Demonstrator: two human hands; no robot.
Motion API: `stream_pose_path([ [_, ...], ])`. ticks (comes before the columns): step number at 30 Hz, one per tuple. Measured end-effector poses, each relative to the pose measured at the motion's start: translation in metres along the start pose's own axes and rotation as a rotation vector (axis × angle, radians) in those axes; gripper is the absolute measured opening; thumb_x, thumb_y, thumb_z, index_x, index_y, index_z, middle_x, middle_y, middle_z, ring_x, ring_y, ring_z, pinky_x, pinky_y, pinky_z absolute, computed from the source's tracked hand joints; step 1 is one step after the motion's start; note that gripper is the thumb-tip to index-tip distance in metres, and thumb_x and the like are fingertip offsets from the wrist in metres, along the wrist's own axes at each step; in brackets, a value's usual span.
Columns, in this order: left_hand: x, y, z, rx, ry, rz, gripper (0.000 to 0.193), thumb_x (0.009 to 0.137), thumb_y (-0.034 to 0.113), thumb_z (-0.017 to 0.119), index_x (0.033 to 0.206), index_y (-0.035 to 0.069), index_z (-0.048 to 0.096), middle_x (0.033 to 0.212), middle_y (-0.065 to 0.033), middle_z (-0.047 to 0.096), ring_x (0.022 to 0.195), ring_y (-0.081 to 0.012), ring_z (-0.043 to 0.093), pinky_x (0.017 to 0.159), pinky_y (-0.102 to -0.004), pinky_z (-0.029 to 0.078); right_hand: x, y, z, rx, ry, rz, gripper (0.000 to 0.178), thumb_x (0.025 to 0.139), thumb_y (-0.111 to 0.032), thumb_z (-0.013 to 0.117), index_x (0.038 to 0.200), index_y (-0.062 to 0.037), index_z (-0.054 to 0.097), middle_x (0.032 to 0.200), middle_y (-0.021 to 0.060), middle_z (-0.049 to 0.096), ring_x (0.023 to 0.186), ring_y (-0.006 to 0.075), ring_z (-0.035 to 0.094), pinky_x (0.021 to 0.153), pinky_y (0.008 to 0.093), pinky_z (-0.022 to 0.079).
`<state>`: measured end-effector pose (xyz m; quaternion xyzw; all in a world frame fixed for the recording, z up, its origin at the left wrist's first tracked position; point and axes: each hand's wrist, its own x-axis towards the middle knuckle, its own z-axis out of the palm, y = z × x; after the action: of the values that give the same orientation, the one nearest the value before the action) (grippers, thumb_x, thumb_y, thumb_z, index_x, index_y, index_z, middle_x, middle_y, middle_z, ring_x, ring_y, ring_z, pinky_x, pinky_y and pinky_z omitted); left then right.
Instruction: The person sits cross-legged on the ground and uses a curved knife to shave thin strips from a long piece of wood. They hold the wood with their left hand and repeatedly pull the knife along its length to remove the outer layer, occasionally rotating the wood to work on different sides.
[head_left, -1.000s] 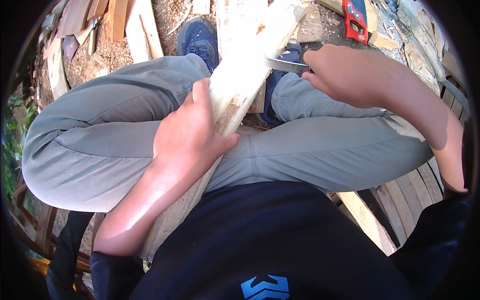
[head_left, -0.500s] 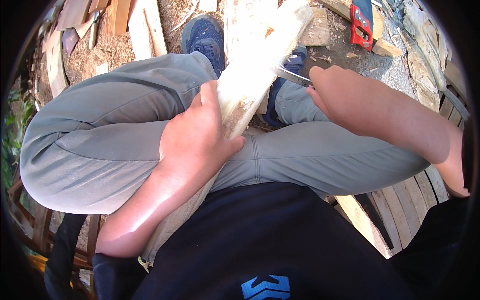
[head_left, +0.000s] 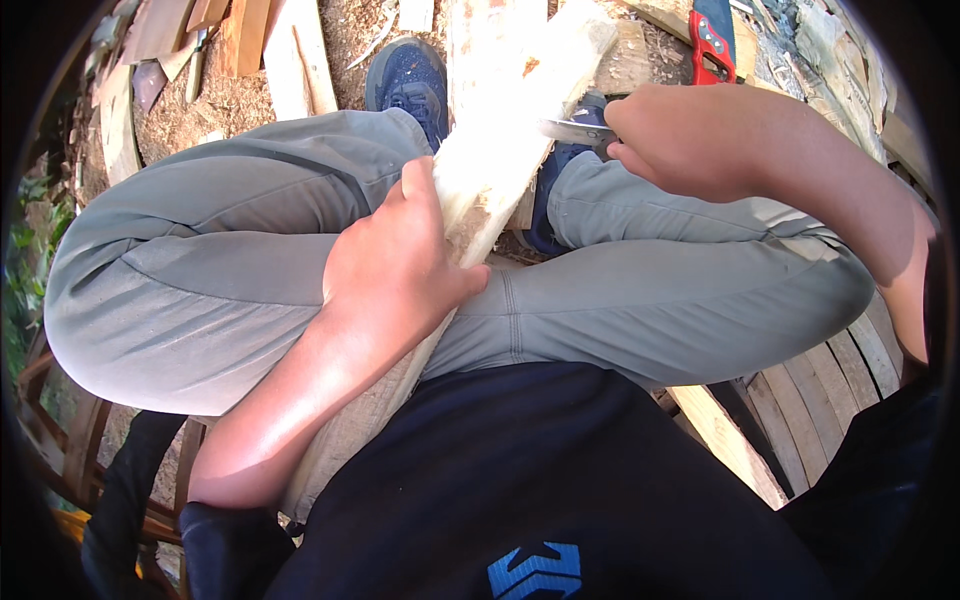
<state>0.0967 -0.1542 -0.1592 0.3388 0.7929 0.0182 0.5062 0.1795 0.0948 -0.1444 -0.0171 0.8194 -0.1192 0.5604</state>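
A long pale wooden plank [head_left: 478, 178] slants from beside my waist, across my lap, toward the far upper middle. My left hand [head_left: 392, 252] grips it near my lap, thumb on its right edge and fingers over its left side. In my right hand [head_left: 690, 138], fingers closed, is a knife [head_left: 578, 131]. Its handle is hidden in the fist. The shiny metal blade points left, its tip at the plank's right edge, in strong glare. Whether the blade touches the wood is hard to tell.
A red-handled saw [head_left: 712, 48] lies beyond my right hand. Wood offcuts [head_left: 245, 38] and shavings cover the ground at far left. My blue shoes [head_left: 408, 88] flank the plank. Slatted wood [head_left: 805, 415] shows at lower right, with rough logs at far right.
My right hand has moved away from me and slightly left with the knife, whose blade now lies flatter. My left hand stays on the plank.
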Motion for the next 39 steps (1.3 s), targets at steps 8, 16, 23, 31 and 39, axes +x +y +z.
stream_pose_path([
  [8,0.003,0.000,-0.005,-0.061,-0.088,-0.064,0.090,0.069,0.032,0.086,0.137,-0.002,0.039,0.112,-0.0294,0.067,0.103,-0.0419,0.068,0.088,-0.0464,0.053,0.012,0.004,-0.024,-0.068,-0.167,0.021,0.035,0.103,-0.027,0.048,0.099,0.0042,0.062,0.089,0.0211,0.068,0.084,0.0408,0.069,0.074,0.0497,0.054],
  [16,0.001,0.003,-0.003,-0.020,-0.026,-0.037,0.088,0.069,0.030,0.085,0.137,-0.002,0.038,0.110,-0.0285,0.067,0.100,-0.0437,0.068,0.088,-0.0481,0.054,0.017,-0.015,0.091,0.535,0.261,0.020,0.031,0.107,-0.025,0.048,0.097,0.0046,0.051,0.081,0.0283,0.067,0.081,0.0464,0.068,0.070,0.0555,0.051],
  [23,0.008,-0.002,0.003,-0.023,-0.004,0.030,0.087,0.069,0.029,0.086,0.136,-0.003,0.039,0.107,-0.0289,0.068,0.100,-0.0425,0.069,0.086,-0.0480,0.054,0.004,-0.005,0.053,0.338,0.225,-0.028,0.032,0.106,-0.023,0.047,0.094,0.0051,0.056,0.080,0.0253,0.068,0.081,0.0447,0.068,0.071,0.0534,0.054],
  [31,0.001,0.005,-0.008,-0.023,-0.076,-0.046,0.079,0.073,0.032,0.087,0.126,-0.005,0.042,0.106,-0.0280,0.069,0.098,-0.0420,0.070,0.087,-0.0465,0.055,0.003,-0.051,-0.085,-0.357,-0.229,0.258,0.032,0.092,-0.012,0.045,0.072,0.0038,0.065,0.059,0.0168,0.065,0.050,0.0251,0.068,0.047,0.0382,0.054],
  [39,-0.001,0.000,-0.006,-0.049,-0.075,-0.019,0.069,0.077,0.029,0.085,0.119,-0.004,0.043,0.108,-0.0267,0.068,0.098,-0.0423,0.070,0.087,-0.0464,0.056,0.013,0.007,-0.014,-0.110,-0.022,-0.094,0.034,0.103,-0.022,0.047,0.089,0.0049,0.061,0.076,0.0235,0.068,0.071,0.0381,0.070,0.062,0.0454,0.056],
])
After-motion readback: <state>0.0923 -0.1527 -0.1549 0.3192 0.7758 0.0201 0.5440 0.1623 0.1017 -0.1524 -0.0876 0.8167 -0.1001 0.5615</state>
